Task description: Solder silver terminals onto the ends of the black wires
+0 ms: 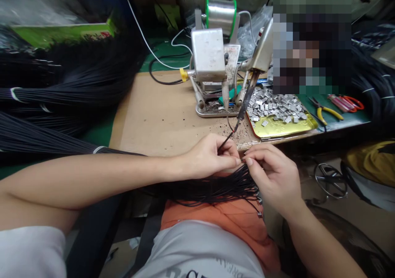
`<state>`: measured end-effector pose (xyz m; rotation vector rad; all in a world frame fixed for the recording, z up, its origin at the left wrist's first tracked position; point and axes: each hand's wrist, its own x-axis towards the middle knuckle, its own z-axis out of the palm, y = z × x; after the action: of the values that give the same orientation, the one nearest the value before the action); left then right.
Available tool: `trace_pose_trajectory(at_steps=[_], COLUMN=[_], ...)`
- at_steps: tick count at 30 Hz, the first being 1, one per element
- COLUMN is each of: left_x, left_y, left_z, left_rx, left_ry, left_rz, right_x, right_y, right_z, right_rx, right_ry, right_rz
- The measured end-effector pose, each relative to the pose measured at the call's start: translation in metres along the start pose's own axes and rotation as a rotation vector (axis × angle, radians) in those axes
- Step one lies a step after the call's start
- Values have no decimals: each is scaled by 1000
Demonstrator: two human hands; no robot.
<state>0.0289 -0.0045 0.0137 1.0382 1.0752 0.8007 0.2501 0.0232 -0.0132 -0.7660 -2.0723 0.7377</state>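
My left hand (pixel 222 152) is closed round a thin black cable (pixel 226 141). The cable slants up out of it, and a small reddish bit shows at the upper end, close to the lower tip of the dark soldering iron (pixel 245 104). My right hand (pixel 273 173) has thumb and fingers pinched together, its fingertips almost meeting those of the left. Whatever lies in that pinch is too small and covered to name. Beneath both hands a bundle of black cables (pixel 212 189) hangs across my lap, with small metal connectors (pixel 259 214) on some ends.
Behind my hands stands a metal soldering stand (pixel 208 56) with a solder spool (pixel 220 17). A gold tray (pixel 268 130) of loose metal connectors sits right of it, then yellow-handled pliers (pixel 327 112). Cable bundles (pixel 61 93) fill the left. Another person (pixel 311 47), blurred out, is across.
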Motion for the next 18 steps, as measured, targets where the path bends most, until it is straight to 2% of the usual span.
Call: trace_pose_trajectory(at_steps=[3, 6, 10, 12, 14, 16, 18], left_x=[-2, -4, -9, -11, -10, -7, -4], left_y=[-3, -8, -8, -5, -1, 2, 3], left_z=[0, 1, 2, 1, -1, -2, -3], left_rx=[30, 64, 128, 190, 220, 204, 201], left_ry=[-32, -76, -82, -69, -3, 82, 114], left_rz=[12, 95, 180, 180, 169, 129, 57], right_x=[-2, -6, -5, 0, 5, 10, 12], right_y=[-3, -5, 2, 10, 16, 18, 19], right_z=[4, 11, 9, 0, -11, -18, -19], right_rx=[-83, -173, -271, -319, -302, -199, -47], right_ry=[13, 47, 132, 212, 260, 259, 231], right_rz=[-86, -152, -144, -77, 37, 164, 248])
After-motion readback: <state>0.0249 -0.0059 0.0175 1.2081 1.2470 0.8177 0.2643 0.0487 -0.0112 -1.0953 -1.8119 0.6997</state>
